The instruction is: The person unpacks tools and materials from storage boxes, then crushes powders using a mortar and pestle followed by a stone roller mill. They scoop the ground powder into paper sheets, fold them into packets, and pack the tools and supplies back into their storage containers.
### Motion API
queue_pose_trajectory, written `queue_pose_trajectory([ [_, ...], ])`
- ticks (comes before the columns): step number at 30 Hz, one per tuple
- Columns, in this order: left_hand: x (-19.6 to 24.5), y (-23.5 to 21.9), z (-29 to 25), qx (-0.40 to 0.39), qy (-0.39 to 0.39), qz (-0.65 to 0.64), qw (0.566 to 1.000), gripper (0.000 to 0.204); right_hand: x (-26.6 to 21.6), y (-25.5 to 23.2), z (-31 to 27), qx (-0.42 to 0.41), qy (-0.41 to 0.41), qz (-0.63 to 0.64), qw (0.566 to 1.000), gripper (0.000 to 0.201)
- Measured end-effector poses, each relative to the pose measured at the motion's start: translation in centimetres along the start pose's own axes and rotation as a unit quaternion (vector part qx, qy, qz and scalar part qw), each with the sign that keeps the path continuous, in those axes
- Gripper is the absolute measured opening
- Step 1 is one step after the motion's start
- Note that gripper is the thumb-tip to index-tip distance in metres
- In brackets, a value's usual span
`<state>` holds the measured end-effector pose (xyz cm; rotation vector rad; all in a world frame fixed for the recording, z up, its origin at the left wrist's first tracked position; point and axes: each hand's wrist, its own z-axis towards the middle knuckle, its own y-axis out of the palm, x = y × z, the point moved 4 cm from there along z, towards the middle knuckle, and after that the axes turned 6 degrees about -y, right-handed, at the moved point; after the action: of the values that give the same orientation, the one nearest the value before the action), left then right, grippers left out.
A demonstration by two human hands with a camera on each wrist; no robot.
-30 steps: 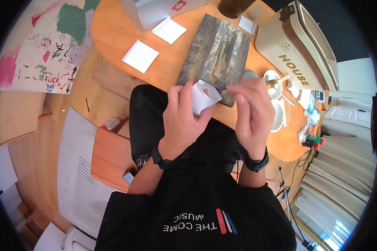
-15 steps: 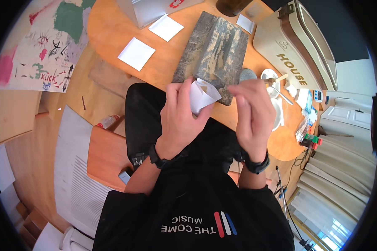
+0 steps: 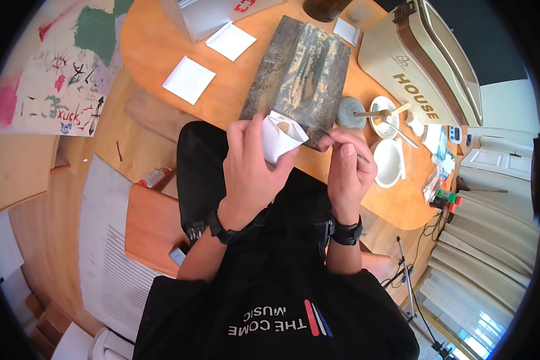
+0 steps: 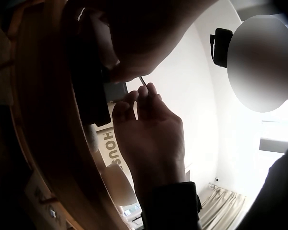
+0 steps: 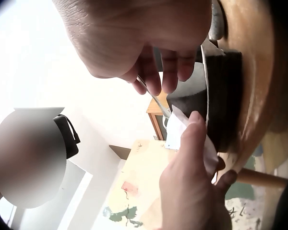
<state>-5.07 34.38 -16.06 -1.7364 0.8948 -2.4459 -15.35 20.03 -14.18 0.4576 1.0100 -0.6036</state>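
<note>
In the head view my left hand (image 3: 255, 165) holds a small white paper packet (image 3: 281, 143) between thumb and fingers. Its mouth is open, and tan material (image 3: 284, 126) shows inside. To its right, my right hand (image 3: 351, 171) pinches a thin metal stick-like tool. The right wrist view shows this metal tool (image 5: 156, 99) slanting from the right fingertips (image 5: 155, 88) towards the packet's mouth. Both hands are at the near end of a dark, mottled block (image 3: 306, 75) with a raised middle, lying on the table.
Two white paper squares lie on the wooden table (image 3: 150, 36), left of the block. To the right are a round grey stone (image 3: 350, 113), a small bowl (image 3: 380, 123) with utensils, a white bowl (image 3: 387, 165) and a large cream box (image 3: 411, 69) lettered HOUSE.
My right hand has moved slightly left and down towards my body, uncovering the bowls and stone behind it. The packet's mouth shows more of its tan contents. The head view has shifted a little.
</note>
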Motion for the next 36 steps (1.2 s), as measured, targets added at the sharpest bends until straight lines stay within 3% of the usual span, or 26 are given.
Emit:
queue_pose_trajectory([
  [4, -0.4, 0.3, -0.3, -0.007, -0.003, -0.023, 1.0, 0.074, 1.3, 0.4, -0.6, 0.039, 0.038, 0.086, 0.995, 0.025],
  [10, -0.2, 0.8, -0.5, 0.003, 0.021, -0.038, 0.999, 0.077, 0.8, -0.2, -0.3, 0.038, 0.018, 0.051, 0.998, 0.025],
  [13, -0.5, 0.9, -0.6, 0.013, 0.037, -0.046, 0.998, 0.077, 0.7, 0.2, -0.5, -0.022, 0.045, 0.088, 0.995, 0.024],
  [16, -1.0, 0.8, -1.1, 0.021, 0.041, -0.056, 0.997, 0.076, -0.6, 0.1, -0.4, -0.028, 0.012, 0.013, 0.999, 0.022],
  [18, -1.2, 0.8, -1.2, 0.024, 0.043, -0.062, 0.997, 0.076, -1.7, 0.3, -0.3, -0.098, -0.015, -0.073, 0.992, 0.018],
  [22, -1.0, 0.8, -1.4, 0.027, 0.042, -0.069, 0.996, 0.076, -3.8, 0.6, 0.2, -0.103, -0.057, -0.12, 0.986, 0.016],
  [24, -0.9, 0.7, -1.2, 0.029, 0.043, -0.073, 0.996, 0.076, -4.1, 1.2, 0.4, -0.177, -0.047, -0.151, 0.972, 0.017],
  [26, -0.7, 0.6, -1.2, 0.026, 0.044, -0.043, 0.998, 0.075, -3.9, 0.8, 0.5, -0.149, -0.093, -0.16, 0.971, 0.016],
  [28, -0.8, 0.5, -1.3, 0.028, 0.051, -0.037, 0.998, 0.075, -3.5, 0.0, 0.8, -0.036, -0.084, -0.185, 0.978, 0.016],
  [32, -1.2, 0.8, -1.1, 0.036, 0.062, -0.026, 0.997, 0.076, -2.3, -0.1, -0.8, -0.038, -0.053, -0.123, 0.99, 0.018],
  [36, -1.0, 0.9, -1.1, 0.028, 0.035, -0.036, 0.998, 0.077, -2.0, 0.0, -0.9, 0.011, -0.059, -0.121, 0.991, 0.017],
])
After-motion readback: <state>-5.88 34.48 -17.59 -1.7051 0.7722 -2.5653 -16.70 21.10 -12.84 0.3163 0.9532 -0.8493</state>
